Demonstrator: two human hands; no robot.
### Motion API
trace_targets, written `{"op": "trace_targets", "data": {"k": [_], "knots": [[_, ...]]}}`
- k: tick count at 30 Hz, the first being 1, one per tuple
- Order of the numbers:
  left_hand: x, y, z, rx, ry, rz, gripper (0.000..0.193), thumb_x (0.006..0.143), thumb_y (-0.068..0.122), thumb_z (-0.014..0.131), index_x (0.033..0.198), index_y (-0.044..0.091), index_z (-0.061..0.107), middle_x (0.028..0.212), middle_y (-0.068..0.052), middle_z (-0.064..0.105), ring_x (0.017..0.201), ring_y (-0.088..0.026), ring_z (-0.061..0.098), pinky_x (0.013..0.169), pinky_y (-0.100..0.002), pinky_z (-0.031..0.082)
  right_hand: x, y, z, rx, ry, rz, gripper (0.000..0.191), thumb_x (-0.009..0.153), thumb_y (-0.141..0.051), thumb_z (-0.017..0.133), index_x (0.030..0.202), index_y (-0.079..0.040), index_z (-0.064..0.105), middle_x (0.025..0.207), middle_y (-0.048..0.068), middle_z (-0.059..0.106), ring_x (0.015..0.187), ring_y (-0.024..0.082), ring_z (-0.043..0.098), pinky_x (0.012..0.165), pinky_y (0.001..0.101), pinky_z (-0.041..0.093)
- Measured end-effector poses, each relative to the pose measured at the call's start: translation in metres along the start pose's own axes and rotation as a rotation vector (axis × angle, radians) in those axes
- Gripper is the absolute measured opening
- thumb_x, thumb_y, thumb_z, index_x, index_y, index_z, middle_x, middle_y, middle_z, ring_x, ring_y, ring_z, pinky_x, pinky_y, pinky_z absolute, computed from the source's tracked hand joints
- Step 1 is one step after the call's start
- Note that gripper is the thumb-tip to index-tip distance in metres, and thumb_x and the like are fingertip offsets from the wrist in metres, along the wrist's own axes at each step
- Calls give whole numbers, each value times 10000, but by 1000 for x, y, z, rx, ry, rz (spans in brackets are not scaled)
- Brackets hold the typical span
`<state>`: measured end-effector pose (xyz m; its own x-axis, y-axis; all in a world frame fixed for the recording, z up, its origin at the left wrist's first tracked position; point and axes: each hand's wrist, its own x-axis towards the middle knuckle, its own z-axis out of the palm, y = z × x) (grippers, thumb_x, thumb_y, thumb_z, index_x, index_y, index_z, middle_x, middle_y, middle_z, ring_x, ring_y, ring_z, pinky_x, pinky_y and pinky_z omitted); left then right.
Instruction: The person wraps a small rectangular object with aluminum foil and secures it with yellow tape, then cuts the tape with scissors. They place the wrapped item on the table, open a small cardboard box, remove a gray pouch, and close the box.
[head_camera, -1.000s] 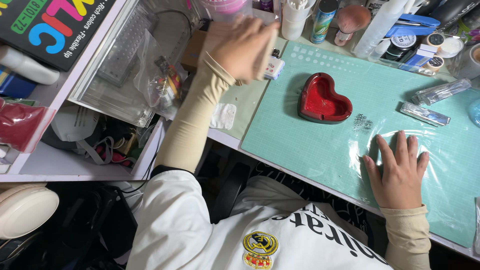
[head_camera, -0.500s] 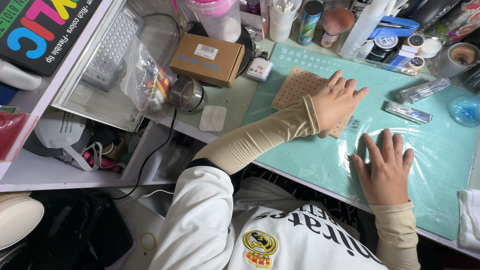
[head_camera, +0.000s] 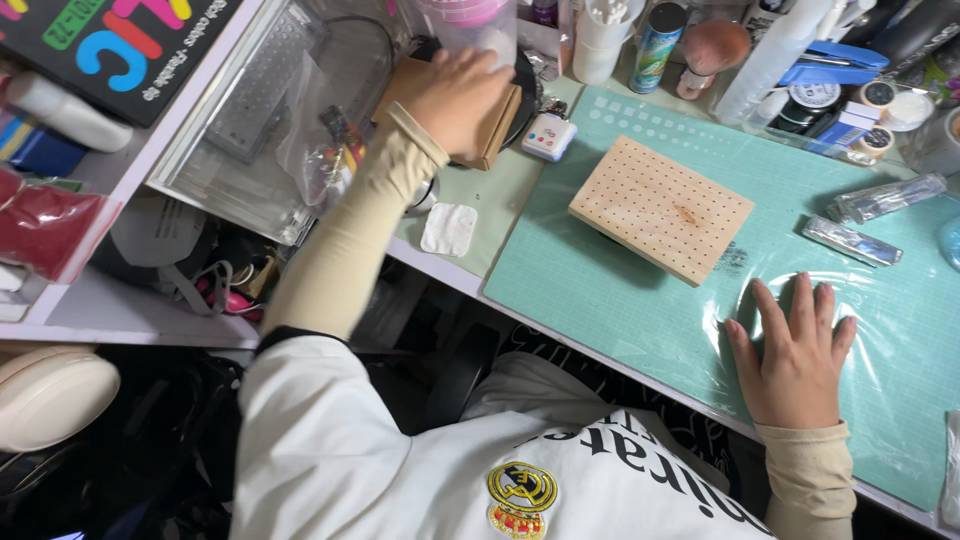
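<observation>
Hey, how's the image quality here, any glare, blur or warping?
Head view: even indoor light, soft shadow under the wooden peg board; glare on the clear film by the right hand; left hand on the cardboard box slightly motion-blurred; wide-angle lens tilts the desk edges.

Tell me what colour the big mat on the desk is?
The flat cutting mat is pale teal green with a faint grid, seen best in the head view.
</observation>
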<state>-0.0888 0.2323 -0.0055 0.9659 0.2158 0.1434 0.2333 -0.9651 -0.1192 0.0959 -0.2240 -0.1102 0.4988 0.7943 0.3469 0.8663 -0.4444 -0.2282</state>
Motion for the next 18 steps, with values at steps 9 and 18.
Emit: {"op": "trace_targets", "data": {"k": [9,18], "knots": [[5,-25,17,12,-177,44,1413,295,262,1026,1516,46,348,1319,-166,503,1247,-362,463,1097,-472,331,-1,-1,0,27,-2,29,566,1032,-414,591,1523,-135,557,1639,285,403,1547,503,345,1223,710,216],[8,35,-59,-87,115,198,1363,291,413,1042,1398,-7,366,1272,-232,444,1232,-403,448,1052,-582,384,2,-12,-3,29,8,38,557,989,-381,628,1479,-124,562,1632,282,403,1534,489,331,1205,709,211]]}}
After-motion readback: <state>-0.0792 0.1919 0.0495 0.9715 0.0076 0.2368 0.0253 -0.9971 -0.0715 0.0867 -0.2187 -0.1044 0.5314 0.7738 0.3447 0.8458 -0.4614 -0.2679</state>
